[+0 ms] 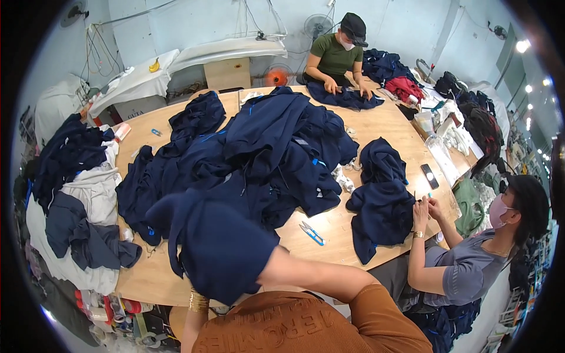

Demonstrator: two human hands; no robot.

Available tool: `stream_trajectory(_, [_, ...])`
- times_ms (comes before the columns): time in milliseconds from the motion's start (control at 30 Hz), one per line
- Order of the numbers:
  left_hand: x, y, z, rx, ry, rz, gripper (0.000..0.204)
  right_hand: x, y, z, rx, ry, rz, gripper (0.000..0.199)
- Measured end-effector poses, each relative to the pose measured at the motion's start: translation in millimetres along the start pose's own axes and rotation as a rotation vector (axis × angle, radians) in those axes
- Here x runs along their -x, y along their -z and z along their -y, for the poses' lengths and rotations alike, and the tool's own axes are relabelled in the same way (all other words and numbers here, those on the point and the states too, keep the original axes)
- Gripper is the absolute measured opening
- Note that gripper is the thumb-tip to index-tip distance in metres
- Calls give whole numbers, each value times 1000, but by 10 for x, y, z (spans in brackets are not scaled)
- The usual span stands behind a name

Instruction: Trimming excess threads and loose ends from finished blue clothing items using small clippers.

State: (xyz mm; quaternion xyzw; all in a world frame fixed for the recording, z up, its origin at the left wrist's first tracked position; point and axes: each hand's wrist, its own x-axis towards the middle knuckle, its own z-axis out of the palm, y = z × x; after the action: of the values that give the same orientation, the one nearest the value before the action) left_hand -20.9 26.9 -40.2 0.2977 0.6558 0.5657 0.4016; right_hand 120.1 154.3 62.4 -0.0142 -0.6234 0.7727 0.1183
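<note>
A navy garment (220, 244), blurred at its upper left edge, is held up over the near side of the table. My right forearm (318, 273) reaches left into its cloth, which covers the whole hand. My left wrist, with a gold bracelet (199, 301), rises below the garment; the fabric hides the fingers of that hand too. Just beyond lies a big heap of navy garments (265, 135), some with bright blue trim. Thread snips with blue handles (313, 234) rest on the wood, to the right of the raised garment.
White and dark cloth (94, 194) hangs over the table's left side. At right, a masked person works beside a navy garment (382, 212); a phone (429, 175) lies near them. Another person at the far side handles a navy piece (344, 97). Small blue snips (156, 132) lie far left.
</note>
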Motion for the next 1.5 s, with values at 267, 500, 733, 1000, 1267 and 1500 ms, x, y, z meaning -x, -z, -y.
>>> stream_trajectory(267, [-35,458,746,828,191,-179,40,-108,819,193,-575,194,-422,36])
stream_trajectory(500, [167,87,-99,-147,-118,-98,23,-65,123,-1013,1035,229,-253,67])
stream_trajectory(733, [146,185,-167,-501,-211,-47,51,-77,270,-440,328,-48,-70,17])
stream_trajectory(1000, [198,572,850,733,336,-226,41,85,650,136,97,158,-401,20])
stream_trajectory(1267, [27,552,-234,860,209,-116,42,152,669,-683,300,42,-293,17])
stream_trajectory(1500, [39,-6,-533,1275,315,467,62,-2,177,-1339,221,-234,-189,23])
